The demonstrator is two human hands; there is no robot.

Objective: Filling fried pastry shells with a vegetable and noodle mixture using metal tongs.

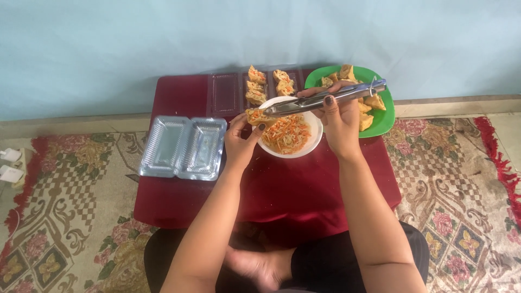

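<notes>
Fingertips of the left hand [243,137] pinch a stuffed tofu piece [258,115] from below and from the side, holding it just over the left rim of the white bowl [316,132]. Right hand [337,120] is curled closed around a pair of metal tongs [331,97], gripping them near the middle; the tongs lie nearly level, their tips meeting the held tofu piece, their far end reaching over the green plate [392,120].

Under both hands lies a low table covered in dark red cloth [293,190], pushed against a pale blue wall [163,43]. Around it spreads a patterned carpet [450,179] with floral and checkered motifs in beige, red and green. At the far left edge, white plugs [10,165] rest on the floor.

In the white bowl sits a shredded filling of orange and pale strands. Right of it, the green plate carries several fried tofu pieces [373,103], partly hidden by the right hand and the tongs. Far of the bowl, a dark tray [225,95] holds two short rows of stuffed tofu [268,84], its left compartment bare. On the left near side of the table lies an open clear plastic clamshell box [183,147], both halves facing up.
</notes>
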